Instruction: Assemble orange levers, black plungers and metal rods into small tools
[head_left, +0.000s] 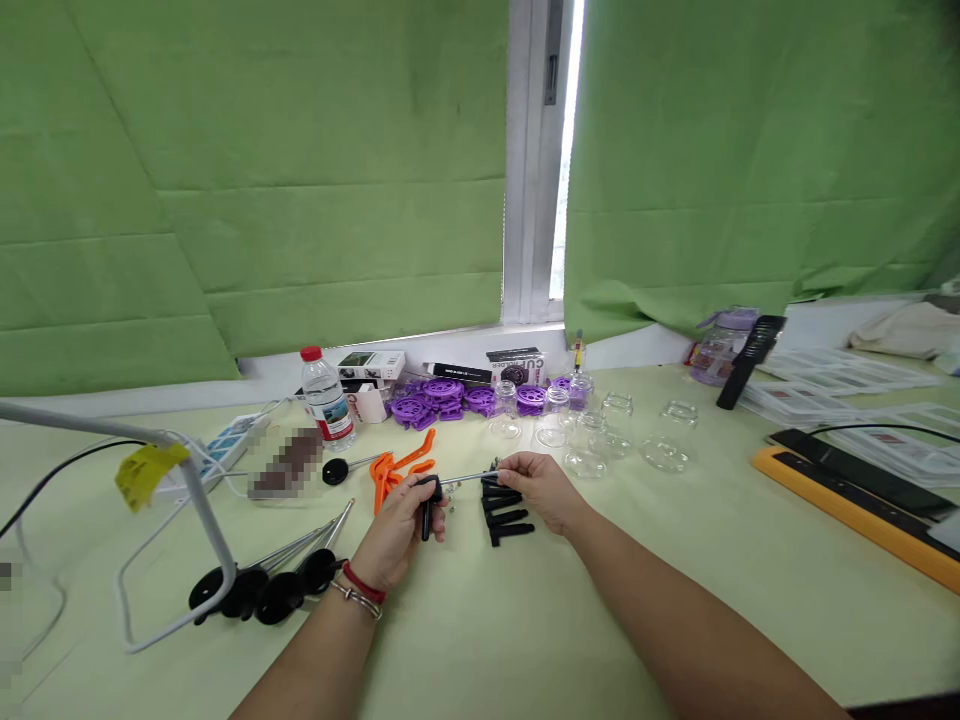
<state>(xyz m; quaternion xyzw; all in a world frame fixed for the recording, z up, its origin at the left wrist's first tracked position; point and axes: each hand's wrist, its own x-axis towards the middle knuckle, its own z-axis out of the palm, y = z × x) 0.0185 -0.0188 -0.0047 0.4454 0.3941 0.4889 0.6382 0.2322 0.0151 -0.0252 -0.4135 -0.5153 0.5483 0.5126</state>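
My left hand [394, 530], with a red band and a silver bracelet at the wrist, grips a black plastic part [427, 515]. From this part a thin metal rod [472, 477] runs to the right. My right hand [544, 490] pinches the rod's far end between thumb and fingertips. Just below that hand, several black plastic pieces [511, 517] lie in a row on the table. Small shiny bits [451, 495], too small to name, lie between the hands. Orange plastic clamps [386, 475] rest just beyond my left hand.
Black discs with metal rods [281, 597] lie at left, near a white bent-tube frame [206, 520]. A water bottle [327, 405], purple plastic wheels [442, 395] and small boxes [373, 364] stand at the back. Clear glass jars [616, 425] stand back right; an orange-black tool [855, 510] lies far right.
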